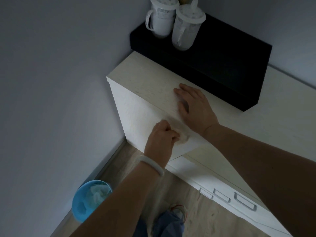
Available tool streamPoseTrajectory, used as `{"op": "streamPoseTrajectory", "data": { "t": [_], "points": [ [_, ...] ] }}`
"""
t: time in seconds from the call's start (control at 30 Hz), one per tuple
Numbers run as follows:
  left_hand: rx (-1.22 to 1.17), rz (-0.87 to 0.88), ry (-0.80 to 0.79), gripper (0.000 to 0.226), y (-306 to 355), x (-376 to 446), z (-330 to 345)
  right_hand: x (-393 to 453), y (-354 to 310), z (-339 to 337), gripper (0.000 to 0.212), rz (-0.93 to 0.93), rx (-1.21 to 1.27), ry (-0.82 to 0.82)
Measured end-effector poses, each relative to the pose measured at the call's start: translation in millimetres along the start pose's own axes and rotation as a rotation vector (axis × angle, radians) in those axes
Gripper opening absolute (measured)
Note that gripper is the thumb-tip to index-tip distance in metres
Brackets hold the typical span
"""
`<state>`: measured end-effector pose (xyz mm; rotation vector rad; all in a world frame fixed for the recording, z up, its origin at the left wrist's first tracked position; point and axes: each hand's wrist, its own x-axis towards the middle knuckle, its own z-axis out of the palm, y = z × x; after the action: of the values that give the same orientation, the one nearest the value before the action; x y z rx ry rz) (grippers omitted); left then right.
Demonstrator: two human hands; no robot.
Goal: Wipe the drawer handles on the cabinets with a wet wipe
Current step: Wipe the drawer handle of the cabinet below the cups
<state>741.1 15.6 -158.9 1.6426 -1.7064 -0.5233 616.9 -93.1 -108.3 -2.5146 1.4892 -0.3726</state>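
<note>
I look down at a pale wooden cabinet (136,86) in a room corner. My left hand (160,135) is closed around a crumpled wet wipe (183,138) and presses it against the upper part of the cabinet front, just under the top edge. My right hand (193,106) lies flat, fingers spread, on the cabinet top above it. Lower down on the cabinet front, three grey drawer handles (244,201) show in a row. Whether a handle lies under the wipe is hidden.
A black box (222,65) sits on the cabinet top against the wall, with two white lidded cups (186,26) on it. A blue bin (89,199) holding crumpled tissue stands on the wooden floor by the left wall. My foot (172,219) is below.
</note>
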Motion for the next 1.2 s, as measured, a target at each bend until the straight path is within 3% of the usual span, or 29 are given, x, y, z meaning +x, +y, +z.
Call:
{"op": "streamPoseTrajectory", "data": {
  "t": [0.07,0.17,0.27,0.4,0.53,0.63,0.73,0.8,0.87,1.03,1.2],
  "points": [
    [0.086,0.085,-0.058,0.009,13,-4,7,0,0,0,0.048,-0.001,0.005,0.001],
    [0.137,0.053,-0.102,0.013,31,-2,19,0,0,1,0.05,-0.006,0.016,0.001],
    [0.138,0.017,-0.075,0.006,32,3,20,0,1,1,0.051,-0.005,0.023,0.002],
    [0.011,0.017,-0.146,0.017,18,-1,3,1,3,1,0.051,-0.002,0.022,-0.004],
    [-0.073,-0.175,0.071,0.007,-4,-7,-19,1,2,1,0.049,-0.006,0.003,-0.007],
    [-0.327,-0.547,0.053,0.004,-3,-15,-19,0,3,1,0.048,-0.008,0.001,0.0],
    [-0.992,-0.946,-0.015,0.016,17,-17,-5,0,2,1,0.049,-0.008,-0.003,0.003],
    [-1.409,-1.067,-0.041,0.029,30,-16,6,1,1,1,0.051,-0.003,0.012,0.001],
    [-1.635,-1.117,-0.037,0.037,40,-16,15,1,1,1,0.053,-0.003,0.014,-0.001],
    [-1.778,-1.19,0.049,0.029,52,-16,25,1,1,0,0.047,0.002,0.019,0.008],
    [-1.703,-1.189,0.077,0.024,47,-14,24,2,2,1,0.046,0.0,0.03,0.009]
  ]
}}
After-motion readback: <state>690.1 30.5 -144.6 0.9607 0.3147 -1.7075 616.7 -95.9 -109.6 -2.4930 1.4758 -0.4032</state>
